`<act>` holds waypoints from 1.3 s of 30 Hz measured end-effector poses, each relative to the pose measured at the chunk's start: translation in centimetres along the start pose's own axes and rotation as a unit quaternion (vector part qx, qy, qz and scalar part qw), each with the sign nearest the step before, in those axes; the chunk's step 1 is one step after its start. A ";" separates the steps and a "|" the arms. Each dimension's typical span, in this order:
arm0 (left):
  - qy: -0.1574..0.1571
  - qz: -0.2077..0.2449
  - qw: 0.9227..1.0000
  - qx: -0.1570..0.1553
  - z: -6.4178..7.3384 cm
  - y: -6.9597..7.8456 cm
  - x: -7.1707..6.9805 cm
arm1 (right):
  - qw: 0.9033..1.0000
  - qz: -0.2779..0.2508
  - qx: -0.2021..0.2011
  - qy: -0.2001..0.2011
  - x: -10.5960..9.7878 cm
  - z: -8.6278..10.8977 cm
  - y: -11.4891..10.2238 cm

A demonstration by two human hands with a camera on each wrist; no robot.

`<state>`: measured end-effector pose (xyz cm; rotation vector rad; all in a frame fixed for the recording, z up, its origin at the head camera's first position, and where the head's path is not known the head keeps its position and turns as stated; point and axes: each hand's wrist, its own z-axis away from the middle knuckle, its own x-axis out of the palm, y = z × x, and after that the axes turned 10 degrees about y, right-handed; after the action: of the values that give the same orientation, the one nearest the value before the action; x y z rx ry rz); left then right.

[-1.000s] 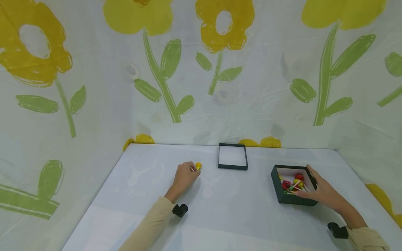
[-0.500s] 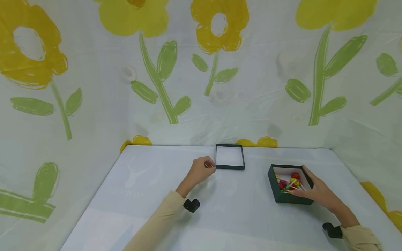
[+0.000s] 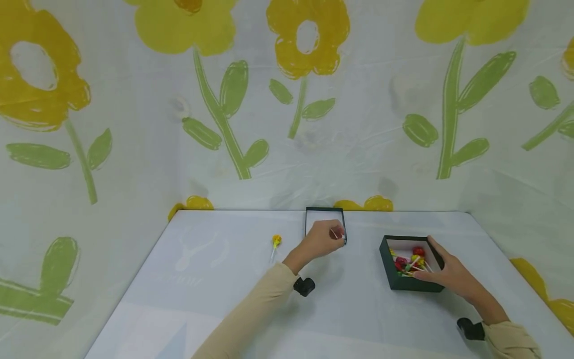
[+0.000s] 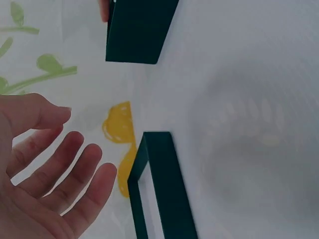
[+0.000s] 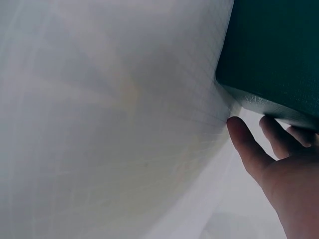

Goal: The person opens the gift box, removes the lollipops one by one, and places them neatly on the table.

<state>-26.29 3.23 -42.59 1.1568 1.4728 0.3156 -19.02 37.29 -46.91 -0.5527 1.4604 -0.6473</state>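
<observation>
Right grip (image 3: 454, 274) holds green box (image 3: 409, 283) by edges, lid (image 3: 319, 215) well apart.

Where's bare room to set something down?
The table is bare between its left edge and the yellow lollipop, and between the left sleeve and the green box. It's crowded at the lid, near the left hand, and at that box, with the right hand on it.

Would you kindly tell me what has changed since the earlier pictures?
The left hand has moved right, from the yellow lollipop to the lid; it now looks empty. The lollipop lies on the table, clear of the hand; whether it was gripped before is unclear. The right hand still holds the green box of lollipops; box and lid stayed put.
</observation>
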 end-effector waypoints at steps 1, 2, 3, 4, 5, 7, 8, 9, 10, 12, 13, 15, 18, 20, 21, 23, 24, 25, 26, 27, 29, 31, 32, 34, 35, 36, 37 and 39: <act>-0.003 0.001 1.000 0.007 -0.2 0.2 0.4 | 1.000 0.000 -0.001 0.000 0.0 0.0 0.0; -0.008 0.002 1.000 0.012 -0.4 0.4 0.7 | 1.000 -0.001 0.000 0.000 0.0 0.0 -0.1; -0.014 0.002 1.000 0.014 -0.6 0.6 1.1 | 1.000 -0.001 -0.001 0.000 0.0 0.1 -0.1; -0.020 0.000 1.000 0.018 -0.8 0.8 1.5 | 1.000 -0.001 -0.001 0.000 0.0 0.1 -0.2; -0.026 0.000 0.999 0.021 -1.0 1.0 1.9 | 1.000 -0.001 -0.001 0.001 0.0 0.1 -0.1; -0.039 -0.006 0.999 0.025 -1.3 1.4 2.7 | 1.000 -0.004 0.001 -0.001 0.0 0.1 -0.2; -0.045 -0.009 0.999 0.028 -1.4 1.6 3.1 | 1.000 -0.005 0.002 -0.001 0.0 0.1 -0.1; -0.050 -0.011 0.998 0.031 -1.6 1.8 3.4 | 1.000 -0.006 0.002 -0.001 0.0 0.1 -0.1; -0.054 -0.012 0.998 0.035 -1.7 1.9 3.8 | 1.000 -0.007 0.003 -0.001 0.0 0.1 -0.1; -0.060 -0.014 0.997 0.039 -2.0 2.3 4.4 | 1.000 -0.006 0.006 -0.002 0.1 0.1 -0.1; -0.061 -0.015 0.997 0.042 -2.2 2.5 4.7 | 1.000 -0.006 0.007 -0.002 0.1 0.1 -0.1; -0.064 -0.019 0.997 0.046 -2.5 2.7 5.2 | 1.000 -0.003 0.009 -0.001 0.1 0.1 -0.1; -0.067 -0.031 0.996 0.050 -2.8 3.0 5.9 | 1.000 0.000 0.014 0.000 0.1 0.1 -0.1; -0.068 -0.040 0.996 0.050 -2.9 3.1 6.3 | 1.000 0.001 0.015 -0.001 0.1 0.1 -0.1; -0.069 -0.045 0.995 0.050 -3.0 3.1 6.5 | 1.000 0.000 0.015 -0.002 0.1 0.1 -0.1; -0.071 -0.056 0.994 0.054 -3.1 3.1 6.7 | 1.000 -0.001 0.013 -0.001 0.1 0.1 -0.1; -0.072 -0.063 0.994 0.057 -3.1 3.2 6.9 | 1.000 0.001 0.012 0.000 0.1 0.1 -0.1; -0.073 -0.069 0.993 0.062 -3.2 3.2 7.0 | 1.000 0.002 0.011 0.001 0.1 0.1 -0.1; -0.074 -0.076 0.992 0.068 -3.2 3.3 7.1 | 1.000 0.001 0.010 0.002 0.1 0.1 -0.1; -0.075 -0.082 0.991 0.073 -3.3 3.4 7.2 | 1.000 0.001 0.009 0.004 0.1 0.1 -0.1; -0.079 -0.090 0.989 0.084 -3.4 3.6 7.4 | 1.000 0.002 0.008 0.006 0.1 0.2 -0.1; -0.086 -0.091 0.988 0.094 -3.6 3.9 7.6 | 1.000 0.000 0.008 0.007 0.1 0.2 -0.1; -0.090 -0.091 0.987 0.099 -3.7 4.1 7.7 | 1.000 -0.001 0.008 0.008 0.1 0.2 0.0; -0.098 -0.095 0.985 0.107 -3.8 4.5 7.9 | 1.000 0.000 0.006 0.009 0.2 0.2 0.1; -0.102 -0.099 0.984 0.111 -3.9 4.6 8.0 | 1.000 0.001 0.006 0.010 0.2 0.2 0.1; -0.107 -0.106 0.982 0.115 -4.1 4.9 8.1 | 1.000 0.002 0.005 0.011 0.2 0.1 0.2; -0.111 -0.114 0.980 0.118 -4.3 5.1 8.2 | 1.000 0.002 0.004 0.012 0.3 0.1 0.2; -0.120 -0.130 0.976 0.123 -4.6 5.5 8.5 | 1.000 0.000 0.003 0.014 0.4 0.1 0.3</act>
<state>-26.31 14.34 -42.24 1.1341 1.4522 -0.1874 -18.91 37.29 -47.40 -0.5404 1.4837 -0.6613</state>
